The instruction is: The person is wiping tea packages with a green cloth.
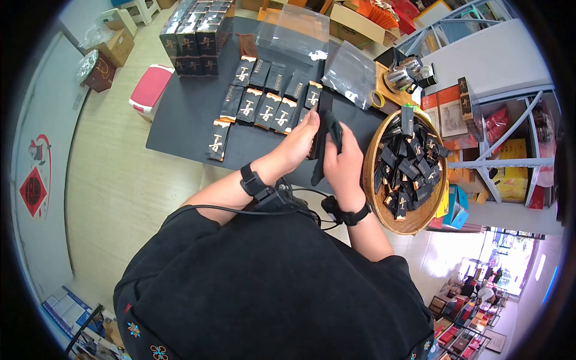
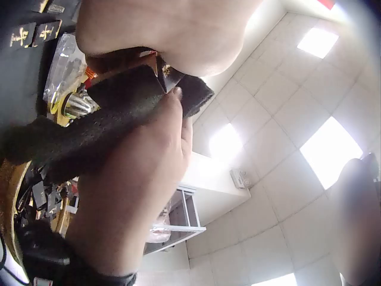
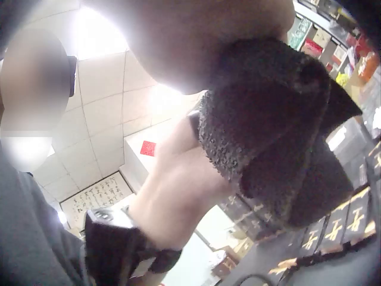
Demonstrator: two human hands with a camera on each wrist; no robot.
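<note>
In the head view my left hand [image 1: 295, 146] grips a flat black packet [image 1: 326, 103], mostly hidden between the two hands. In the left wrist view a gold mark and a strip of orange show on the packet [image 2: 171, 78]. My right hand [image 1: 346, 163] holds a dark, fuzzy cloth [image 1: 318, 173] against the packet. The cloth [image 3: 262, 119] is bunched and fills much of the right wrist view. Left of the hands, black packets [image 1: 247, 107] with gold characters and orange ends lie in rows on the dark table [image 1: 180, 129].
At the right stands a round woven basket [image 1: 373, 195] heaped with small black packets [image 1: 414, 159]. Stacked wrapped boxes [image 1: 198, 45] rise at the table's back left. Clear plastic bags [image 1: 351, 72], a yellow tape roll [image 1: 377, 99] and a metal pot [image 1: 401, 79] are farther back.
</note>
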